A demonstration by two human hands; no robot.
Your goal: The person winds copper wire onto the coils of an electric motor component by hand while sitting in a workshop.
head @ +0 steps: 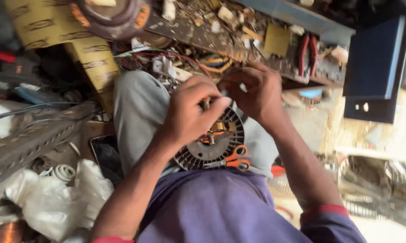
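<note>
It's a cramped repair corner, and the work rests on the person's lap (142,112), where a round slotted motor part (209,146) lies with orange-handled scissors (234,158) at its rim. Both hands meet just above it: the left hand (191,112) and right hand (252,92) pinch something fine, likely winding wire, needing a steady pull. Beyond, a littered bench (221,31) holds red-handled pliers (307,54).

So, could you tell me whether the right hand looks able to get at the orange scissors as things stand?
Probably yes: the scissors lie uncovered on the lap beside the round motor part, just below the right hand. That hand is busy pinching something small, though, as is the left hand.
</note>
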